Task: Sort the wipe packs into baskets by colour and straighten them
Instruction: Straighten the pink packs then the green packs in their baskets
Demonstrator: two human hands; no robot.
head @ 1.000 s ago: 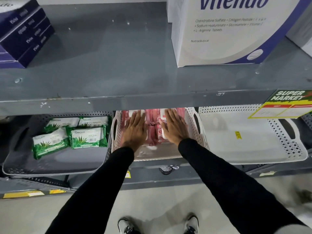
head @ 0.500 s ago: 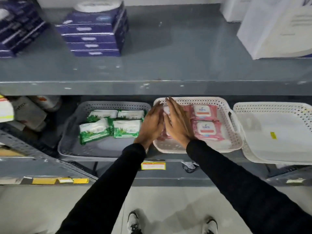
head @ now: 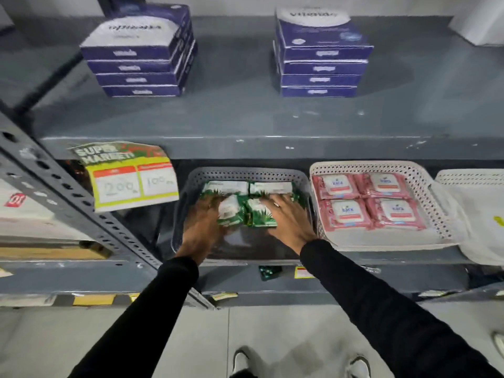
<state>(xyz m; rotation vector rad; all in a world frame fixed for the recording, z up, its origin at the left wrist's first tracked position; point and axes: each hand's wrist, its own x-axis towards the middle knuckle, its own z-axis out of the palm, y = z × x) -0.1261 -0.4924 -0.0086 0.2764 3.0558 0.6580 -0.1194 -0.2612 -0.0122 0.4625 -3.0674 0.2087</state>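
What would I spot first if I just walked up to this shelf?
Probably the two hands, the left hand and right hand, spread on the green packs in the grey basket on the lower shelf. Right beside it, four pink packs lie in a neat square in the white basket. Above, two stacks of purple boxes stand on the top shelf.

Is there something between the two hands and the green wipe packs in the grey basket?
Nothing visible. Both the left hand and the right hand are already inside the grey basket and rest directly on the green wipe packs. The upper shelf overhangs but does not block them.
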